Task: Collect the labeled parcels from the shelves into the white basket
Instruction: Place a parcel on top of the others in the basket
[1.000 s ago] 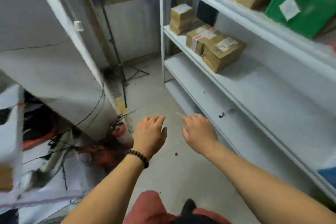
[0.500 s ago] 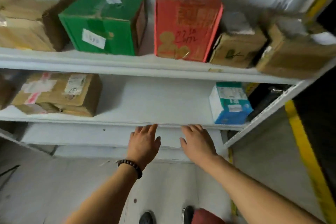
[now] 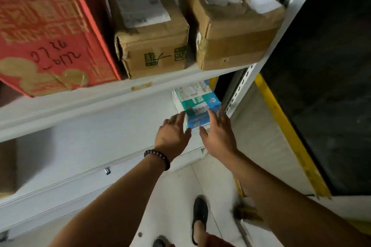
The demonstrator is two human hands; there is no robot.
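A small white, teal and blue parcel with a label stands on the middle shelf at its right end. My left hand reaches at its left side and my right hand at its right side, both with fingers spread and straight, holding nothing. The fingertips lie at the parcel's front; whether they touch it I cannot tell. On the shelf above stand a red box and two brown labeled cartons. No white basket shows.
The white shelf post rises at the right, beside a yellow-edged dark panel. Another brown box sits at the left of the middle shelf. My feet stand on the pale floor below.
My view has swung right along the shelves and closer. Both hands have moved forward and up from below the middle shelf to either side of the small teal parcel.
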